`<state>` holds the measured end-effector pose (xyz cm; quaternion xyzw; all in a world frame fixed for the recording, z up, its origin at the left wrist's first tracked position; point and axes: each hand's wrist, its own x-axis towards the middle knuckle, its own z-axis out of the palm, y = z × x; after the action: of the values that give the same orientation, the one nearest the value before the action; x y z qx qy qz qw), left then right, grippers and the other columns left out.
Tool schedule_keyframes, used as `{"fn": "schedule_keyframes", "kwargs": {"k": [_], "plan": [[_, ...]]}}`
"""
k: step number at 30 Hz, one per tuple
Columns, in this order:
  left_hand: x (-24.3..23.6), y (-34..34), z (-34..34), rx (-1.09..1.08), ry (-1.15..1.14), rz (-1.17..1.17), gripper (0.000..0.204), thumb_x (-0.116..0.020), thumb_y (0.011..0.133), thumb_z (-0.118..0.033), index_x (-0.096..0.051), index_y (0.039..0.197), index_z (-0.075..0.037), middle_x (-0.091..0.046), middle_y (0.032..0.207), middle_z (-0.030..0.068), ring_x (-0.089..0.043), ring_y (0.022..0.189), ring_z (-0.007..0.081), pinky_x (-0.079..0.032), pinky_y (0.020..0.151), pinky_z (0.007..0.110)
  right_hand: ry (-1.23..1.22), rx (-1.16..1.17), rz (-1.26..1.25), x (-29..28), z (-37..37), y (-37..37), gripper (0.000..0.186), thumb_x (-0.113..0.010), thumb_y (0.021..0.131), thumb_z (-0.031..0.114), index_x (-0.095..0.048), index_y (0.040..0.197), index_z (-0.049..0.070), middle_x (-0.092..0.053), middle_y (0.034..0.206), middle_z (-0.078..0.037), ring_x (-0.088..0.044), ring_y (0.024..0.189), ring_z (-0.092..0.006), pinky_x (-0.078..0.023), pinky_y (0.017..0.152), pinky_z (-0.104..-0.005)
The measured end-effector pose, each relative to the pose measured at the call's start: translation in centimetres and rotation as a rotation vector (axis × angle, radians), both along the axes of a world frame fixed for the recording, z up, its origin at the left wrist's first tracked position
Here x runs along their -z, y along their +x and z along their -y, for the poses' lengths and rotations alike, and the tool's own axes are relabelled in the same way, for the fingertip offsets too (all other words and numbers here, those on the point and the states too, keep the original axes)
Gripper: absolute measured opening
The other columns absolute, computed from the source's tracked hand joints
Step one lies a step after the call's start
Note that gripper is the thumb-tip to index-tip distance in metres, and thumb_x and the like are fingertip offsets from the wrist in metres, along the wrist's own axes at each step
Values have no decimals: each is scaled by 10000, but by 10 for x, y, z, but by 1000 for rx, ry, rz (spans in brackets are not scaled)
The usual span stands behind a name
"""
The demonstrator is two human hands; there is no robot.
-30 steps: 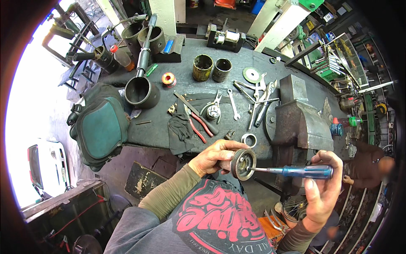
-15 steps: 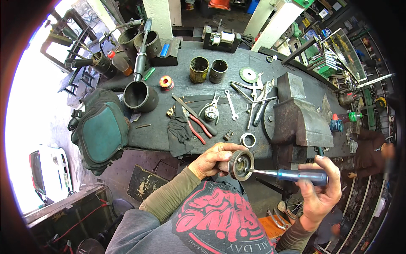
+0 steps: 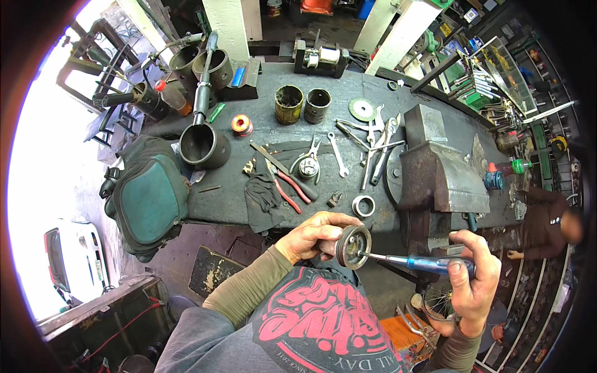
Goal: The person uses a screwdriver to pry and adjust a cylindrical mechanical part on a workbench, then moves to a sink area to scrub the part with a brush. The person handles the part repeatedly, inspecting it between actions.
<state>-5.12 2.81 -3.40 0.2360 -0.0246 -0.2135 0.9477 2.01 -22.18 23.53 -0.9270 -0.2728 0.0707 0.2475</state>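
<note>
My left hand (image 3: 311, 238) is closed around a round metal part (image 3: 342, 247) with grooves around its rim and a hollow face turned to the right. In my right hand (image 3: 476, 283) is a screwdriver (image 3: 429, 263) with a blue translucent handle, gripped between thumb and fingers. Its shaft runs left and the tip reaches into the hollow face, near the small fittings inside. Both hands are in front of the bench's near edge, above my shirt. On the bench just beyond them lie a metal ring (image 3: 363, 206) and a small dark metal piece (image 3: 335, 199).
On the dark bench are red-handled pliers (image 3: 287, 186), a wrench (image 3: 339, 155), locking pliers (image 3: 387, 149), a solder spool (image 3: 241, 124) and two metal cups (image 3: 288, 104). A big vise (image 3: 444, 177) stands at right, a green-black backpack (image 3: 149, 199) at left. Another person (image 3: 541, 224) is at far right.
The screwdriver's handle end has dipped and shifted slightly left, with my right fingers moved around it. Its tip stays in the metal part. My left hand has barely moved.
</note>
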Motion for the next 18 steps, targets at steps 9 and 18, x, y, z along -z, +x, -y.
{"fn": "schedule_keyframes", "kwargs": {"k": [9, 18], "plan": [[-4, 1, -8, 15, 74, 22, 635, -738, 884, -347, -611, 1386, 21, -747, 1030, 91, -665, 676, 82, -474, 442, 212, -13, -192, 13, 4, 2, 3, 324, -664, 874, 78, -659, 1182, -22, -637, 804, -131, -635, 645, -283, -514, 639, -380], [-8, -2, -19, 86, 245, -106, 750, -866, 822, -473, -662, 1331, 38, -763, 1040, 87, -692, 757, 92, -504, 510, 214, -99, -369, -71, 12, 10, -5, 244, -717, 847, 18, -701, 1090, 24, -665, 907, -136, -672, 723, -322, -540, 643, -373]]}}
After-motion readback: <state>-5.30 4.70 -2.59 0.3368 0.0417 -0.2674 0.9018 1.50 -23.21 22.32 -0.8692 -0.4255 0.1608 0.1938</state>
